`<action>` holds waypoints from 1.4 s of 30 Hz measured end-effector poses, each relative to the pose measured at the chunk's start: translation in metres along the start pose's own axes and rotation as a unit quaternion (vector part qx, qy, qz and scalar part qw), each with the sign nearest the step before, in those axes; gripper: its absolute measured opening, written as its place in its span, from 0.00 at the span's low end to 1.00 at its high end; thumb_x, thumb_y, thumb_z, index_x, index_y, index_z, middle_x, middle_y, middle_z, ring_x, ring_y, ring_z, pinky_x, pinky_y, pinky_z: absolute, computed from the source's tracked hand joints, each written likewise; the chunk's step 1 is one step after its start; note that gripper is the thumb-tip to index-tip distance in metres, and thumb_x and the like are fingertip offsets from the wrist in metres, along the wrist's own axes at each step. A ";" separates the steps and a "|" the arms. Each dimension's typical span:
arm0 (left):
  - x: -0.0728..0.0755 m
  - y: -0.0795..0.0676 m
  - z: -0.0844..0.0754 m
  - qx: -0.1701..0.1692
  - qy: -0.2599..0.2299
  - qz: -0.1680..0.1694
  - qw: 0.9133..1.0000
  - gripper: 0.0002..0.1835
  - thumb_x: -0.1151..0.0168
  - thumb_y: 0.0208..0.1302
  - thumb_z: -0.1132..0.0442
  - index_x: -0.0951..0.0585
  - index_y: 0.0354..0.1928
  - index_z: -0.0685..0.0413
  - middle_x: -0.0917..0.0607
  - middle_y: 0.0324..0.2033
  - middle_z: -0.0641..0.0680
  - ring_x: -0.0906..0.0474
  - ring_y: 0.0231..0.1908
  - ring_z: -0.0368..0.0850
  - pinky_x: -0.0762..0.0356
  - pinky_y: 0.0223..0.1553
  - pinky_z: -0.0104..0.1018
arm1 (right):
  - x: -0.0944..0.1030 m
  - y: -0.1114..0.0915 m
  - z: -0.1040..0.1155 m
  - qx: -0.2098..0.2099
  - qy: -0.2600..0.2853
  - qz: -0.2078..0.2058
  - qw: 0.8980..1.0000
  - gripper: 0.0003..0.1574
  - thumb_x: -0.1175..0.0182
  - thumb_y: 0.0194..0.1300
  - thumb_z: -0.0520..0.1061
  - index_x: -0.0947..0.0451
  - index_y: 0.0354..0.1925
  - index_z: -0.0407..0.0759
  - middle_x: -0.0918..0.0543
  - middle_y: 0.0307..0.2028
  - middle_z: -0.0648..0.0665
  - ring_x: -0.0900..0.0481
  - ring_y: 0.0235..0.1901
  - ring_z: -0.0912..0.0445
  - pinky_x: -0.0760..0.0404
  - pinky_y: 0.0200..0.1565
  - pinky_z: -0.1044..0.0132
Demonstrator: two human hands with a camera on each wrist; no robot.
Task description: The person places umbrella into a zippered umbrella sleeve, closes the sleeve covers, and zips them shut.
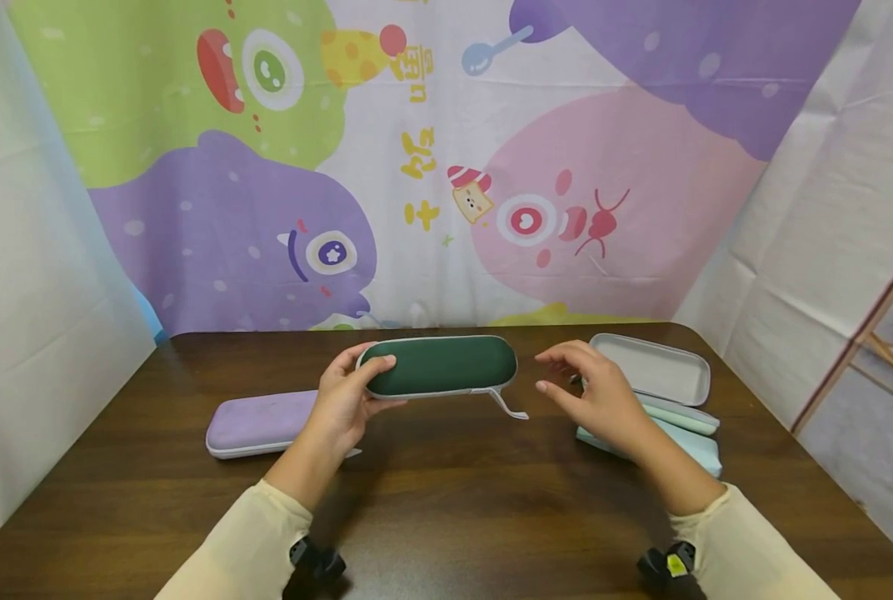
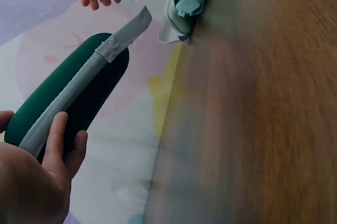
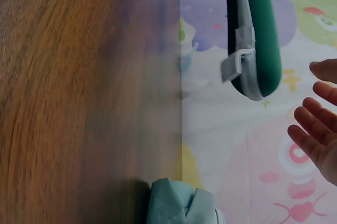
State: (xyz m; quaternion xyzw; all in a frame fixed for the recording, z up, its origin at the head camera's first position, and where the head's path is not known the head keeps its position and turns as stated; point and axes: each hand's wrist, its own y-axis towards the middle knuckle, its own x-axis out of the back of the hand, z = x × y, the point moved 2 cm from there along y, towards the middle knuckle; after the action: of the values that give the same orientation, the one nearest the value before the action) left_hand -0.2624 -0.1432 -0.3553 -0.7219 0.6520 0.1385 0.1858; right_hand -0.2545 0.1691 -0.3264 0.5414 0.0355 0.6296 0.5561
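My left hand grips the left end of a dark green oblong zip case, thumb on its broad face and fingers behind and beneath. The case is held above the table, and a pale grey strip runs along its edge. From its right end hangs a grey strap. Off to the right of the case my right hand is in the air, fingers loosely bent and holding nothing. The right wrist view shows a gap between those fingers and the green case.
On the brown table, a purple zip case lies at left, partly behind the left forearm. At right an open grey case stands with a mint-green soft item before it, partly hidden by my right hand. A printed cloth hangs behind.
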 end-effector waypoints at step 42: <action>0.004 0.013 0.022 0.085 0.104 -0.024 0.991 0.28 0.30 0.58 0.66 0.28 0.60 0.60 0.22 0.49 0.63 0.15 0.33 0.52 0.16 0.28 0.44 | 0.035 -0.025 -0.017 0.023 -0.125 0.155 0.980 0.47 0.26 0.53 0.53 0.33 0.66 0.40 0.32 0.64 0.34 0.35 0.62 0.36 0.35 0.59 0.37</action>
State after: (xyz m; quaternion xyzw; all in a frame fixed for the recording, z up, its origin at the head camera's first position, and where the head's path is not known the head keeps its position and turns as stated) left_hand -0.2743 -0.1380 -0.3780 -0.7294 0.6597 0.0025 0.1812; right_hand -0.2431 0.2142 -0.3270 0.6275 -0.1040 0.6346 0.4390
